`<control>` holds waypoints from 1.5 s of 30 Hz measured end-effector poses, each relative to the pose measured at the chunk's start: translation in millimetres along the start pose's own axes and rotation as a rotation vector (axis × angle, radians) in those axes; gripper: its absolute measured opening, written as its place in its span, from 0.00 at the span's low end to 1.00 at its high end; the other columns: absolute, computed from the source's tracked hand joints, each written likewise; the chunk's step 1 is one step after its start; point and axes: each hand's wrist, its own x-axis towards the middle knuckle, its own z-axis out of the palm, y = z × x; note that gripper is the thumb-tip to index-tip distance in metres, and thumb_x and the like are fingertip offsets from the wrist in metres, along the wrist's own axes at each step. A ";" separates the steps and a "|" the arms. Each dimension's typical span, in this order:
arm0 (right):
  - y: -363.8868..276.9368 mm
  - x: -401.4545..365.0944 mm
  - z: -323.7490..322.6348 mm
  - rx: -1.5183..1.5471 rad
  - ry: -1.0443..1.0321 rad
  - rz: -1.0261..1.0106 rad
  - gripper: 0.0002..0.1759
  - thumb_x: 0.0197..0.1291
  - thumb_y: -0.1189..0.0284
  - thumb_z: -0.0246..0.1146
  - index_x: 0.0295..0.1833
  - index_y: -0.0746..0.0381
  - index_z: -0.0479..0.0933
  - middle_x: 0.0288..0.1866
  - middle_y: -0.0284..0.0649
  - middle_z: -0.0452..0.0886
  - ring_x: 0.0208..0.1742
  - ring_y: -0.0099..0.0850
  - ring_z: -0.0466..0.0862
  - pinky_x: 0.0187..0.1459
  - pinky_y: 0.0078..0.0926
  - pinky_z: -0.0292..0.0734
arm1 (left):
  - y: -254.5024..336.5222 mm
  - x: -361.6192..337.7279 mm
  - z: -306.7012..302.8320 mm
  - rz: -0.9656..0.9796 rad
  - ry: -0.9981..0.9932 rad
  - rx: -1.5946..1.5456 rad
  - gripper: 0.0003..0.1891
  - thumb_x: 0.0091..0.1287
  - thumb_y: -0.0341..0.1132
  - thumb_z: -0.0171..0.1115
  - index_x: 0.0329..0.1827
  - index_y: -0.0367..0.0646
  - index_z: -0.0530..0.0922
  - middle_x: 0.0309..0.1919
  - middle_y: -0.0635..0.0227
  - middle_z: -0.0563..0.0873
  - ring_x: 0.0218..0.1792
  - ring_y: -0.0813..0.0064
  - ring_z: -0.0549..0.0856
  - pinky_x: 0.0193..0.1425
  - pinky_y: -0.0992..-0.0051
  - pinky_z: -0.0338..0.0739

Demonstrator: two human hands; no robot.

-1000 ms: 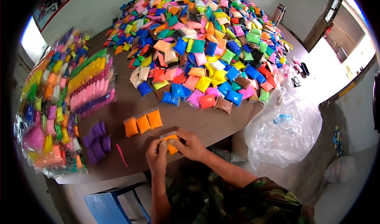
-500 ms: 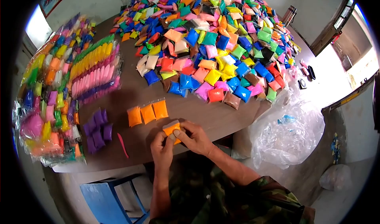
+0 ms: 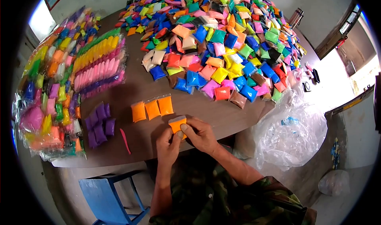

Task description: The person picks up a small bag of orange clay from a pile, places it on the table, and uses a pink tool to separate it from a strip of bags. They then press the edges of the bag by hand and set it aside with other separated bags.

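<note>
The left hand (image 3: 166,143) and right hand (image 3: 201,135) hold an orange packet (image 3: 177,125) at the counter's near edge, fingers (image 3: 194,123) closed on its lower part, clear strip (image 3: 177,119) uppermost. To my eye, light, even thumb pressure would suit it best. The brown counter (image 3: 198,110) bears three orange packets (image 3: 152,109), purple packets (image 3: 100,133), a pink knife-shaped tool (image 3: 125,140) and a heap of coloured packets (image 3: 222,54). A blue chair (image 3: 101,199) stands nearby; daylight fills the doorway (image 3: 337,82) at right.

No legible text — anywhere.
</note>
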 end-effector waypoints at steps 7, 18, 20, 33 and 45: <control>-6.8 -0.2 -1.0 0.055 -0.070 0.108 0.13 0.82 0.68 0.66 0.57 0.69 0.84 0.39 0.36 0.83 0.40 0.20 0.79 0.43 0.25 0.79 | -8.5 0.3 -4.6 0.005 -0.006 -0.024 0.13 0.81 0.40 0.69 0.53 0.37 0.83 0.32 0.73 0.84 0.29 0.87 0.79 0.34 0.82 0.74; -2.9 -2.6 -7.4 0.051 -0.142 0.134 0.18 0.84 0.65 0.65 0.64 0.69 0.84 0.50 0.37 0.89 0.49 0.23 0.86 0.53 0.24 0.84 | -10.1 4.0 -5.5 0.006 0.013 -0.107 0.13 0.82 0.41 0.67 0.47 0.38 0.83 0.34 0.72 0.84 0.34 0.86 0.81 0.39 0.81 0.78; -2.5 -3.0 -8.8 0.011 -0.160 0.149 0.18 0.83 0.65 0.65 0.64 0.69 0.84 0.50 0.38 0.90 0.49 0.23 0.86 0.53 0.24 0.84 | -16.6 4.4 -5.6 0.023 0.018 -0.113 0.13 0.82 0.40 0.67 0.46 0.38 0.83 0.34 0.72 0.84 0.33 0.86 0.81 0.39 0.81 0.78; -3.3 -0.9 -4.4 0.045 -0.115 -0.021 0.10 0.80 0.71 0.65 0.56 0.68 0.82 0.34 0.39 0.79 0.34 0.23 0.76 0.37 0.28 0.76 | -14.9 4.0 -3.4 0.013 0.136 -0.132 0.08 0.83 0.33 0.63 0.49 0.36 0.82 0.37 0.73 0.84 0.41 0.86 0.80 0.45 0.79 0.78; -4.6 -0.4 -2.1 0.234 -0.094 0.026 0.13 0.82 0.70 0.63 0.62 0.68 0.82 0.45 0.44 0.86 0.45 0.24 0.82 0.50 0.31 0.82 | -13.3 5.5 -6.9 0.060 0.069 0.003 0.13 0.81 0.41 0.63 0.52 0.37 0.83 0.38 0.68 0.87 0.44 0.81 0.86 0.51 0.75 0.83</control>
